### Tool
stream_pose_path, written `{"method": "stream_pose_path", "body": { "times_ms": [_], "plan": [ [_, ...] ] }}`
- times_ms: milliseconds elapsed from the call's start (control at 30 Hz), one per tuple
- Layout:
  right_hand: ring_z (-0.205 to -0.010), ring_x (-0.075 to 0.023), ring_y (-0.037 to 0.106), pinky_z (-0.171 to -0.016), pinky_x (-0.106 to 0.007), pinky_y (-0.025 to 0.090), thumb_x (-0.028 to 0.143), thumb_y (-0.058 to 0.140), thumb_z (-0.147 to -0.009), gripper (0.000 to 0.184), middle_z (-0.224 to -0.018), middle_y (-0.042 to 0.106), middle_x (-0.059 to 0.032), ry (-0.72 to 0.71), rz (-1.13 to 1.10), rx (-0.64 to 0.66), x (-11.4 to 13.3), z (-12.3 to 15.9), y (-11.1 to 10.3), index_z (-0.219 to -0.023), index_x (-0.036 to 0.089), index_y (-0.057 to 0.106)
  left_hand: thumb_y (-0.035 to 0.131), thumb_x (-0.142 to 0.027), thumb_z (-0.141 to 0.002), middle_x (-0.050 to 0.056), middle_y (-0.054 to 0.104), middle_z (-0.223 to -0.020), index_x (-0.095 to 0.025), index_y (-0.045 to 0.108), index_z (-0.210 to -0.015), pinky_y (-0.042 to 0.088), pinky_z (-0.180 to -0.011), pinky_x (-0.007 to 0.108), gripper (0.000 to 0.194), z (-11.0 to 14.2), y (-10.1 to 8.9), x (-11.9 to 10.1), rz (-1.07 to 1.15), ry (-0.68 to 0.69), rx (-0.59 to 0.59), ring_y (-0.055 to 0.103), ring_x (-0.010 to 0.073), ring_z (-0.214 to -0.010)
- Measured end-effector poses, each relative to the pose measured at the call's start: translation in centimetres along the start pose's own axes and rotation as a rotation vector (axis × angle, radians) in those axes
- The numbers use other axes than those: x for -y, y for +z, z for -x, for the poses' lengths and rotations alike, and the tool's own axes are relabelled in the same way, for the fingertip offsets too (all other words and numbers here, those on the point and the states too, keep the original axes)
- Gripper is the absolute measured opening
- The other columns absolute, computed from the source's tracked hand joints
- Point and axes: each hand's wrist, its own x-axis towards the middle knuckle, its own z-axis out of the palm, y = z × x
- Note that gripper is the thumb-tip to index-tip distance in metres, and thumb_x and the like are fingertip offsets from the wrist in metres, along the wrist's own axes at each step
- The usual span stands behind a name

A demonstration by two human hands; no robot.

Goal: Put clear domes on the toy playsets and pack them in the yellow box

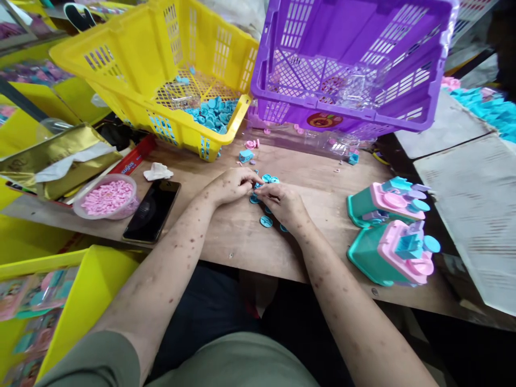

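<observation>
My left hand (pixel 236 184) and my right hand (pixel 284 203) meet over the middle of the wooden table, fingertips nearly touching. Both have their fingers closed in a pinch, and what lies between the fingertips is too small and covered to make out. Several round blue plastic discs (pixel 266 221) lie around and beneath the fingers. One sits apart, just below the right fingertips, and others show beyond the hands. A little farther back are a small blue box-shaped piece (pixel 245 156) and some pink round pieces (pixel 252 144).
A yellow basket (pixel 133 88) with blue pieces and a purple basket (pixel 346 110) stand behind. On the left are a tub of pink pieces (pixel 108 198), a phone (pixel 152 210) and a gold wrapper (pixel 56 158). Two teal-and-pink toy assemblies (pixel 374 250) stand on the right.
</observation>
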Motion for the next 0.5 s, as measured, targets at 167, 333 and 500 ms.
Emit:
{"method": "stream_pose_path", "body": {
  "times_ms": [167,333,500],
  "plan": [
    [-0.108,-0.0287,0.084,-0.103,-0.046,0.068,0.028,0.080,-0.105,0.008,-0.113,0.088,-0.0051,0.067,-0.005,0.015,0.14,0.06,-0.30,-0.103,0.029,0.088,0.071,-0.014,-0.090,0.003,0.082,-0.089,-0.018,0.085,-0.097,0.057,-0.077,0.029,0.016,0.37,-0.57,-0.55,-0.065,-0.095,-0.087,0.071,0.0176,-0.077],
    [-0.110,-0.0292,0.082,-0.106,-0.049,0.067,0.031,0.081,-0.104,0.008,-0.114,0.087,-0.0058,0.099,-0.015,0.035,0.19,-0.09,-0.33,-0.102,0.029,0.088,0.071,-0.008,-0.090,0.003,0.084,-0.098,-0.018,0.083,-0.099,0.058,-0.087,0.030,0.018,0.35,-0.80,-0.22,-0.050,-0.070,-0.076,0.074,0.0180,-0.086],
    [-0.107,-0.0279,0.083,-0.102,-0.046,0.069,0.029,0.079,-0.104,0.010,-0.113,0.087,-0.0059,0.185,-0.099,0.006,0.20,0.18,-0.28,-0.107,0.026,0.088,0.071,-0.009,-0.094,0.004,0.084,-0.101,-0.018,0.083,-0.101,0.059,-0.090,0.031,0.017,0.36,-0.78,0.14,-0.016,-0.074,-0.064,0.075,0.0186,-0.090]
  ]
}}
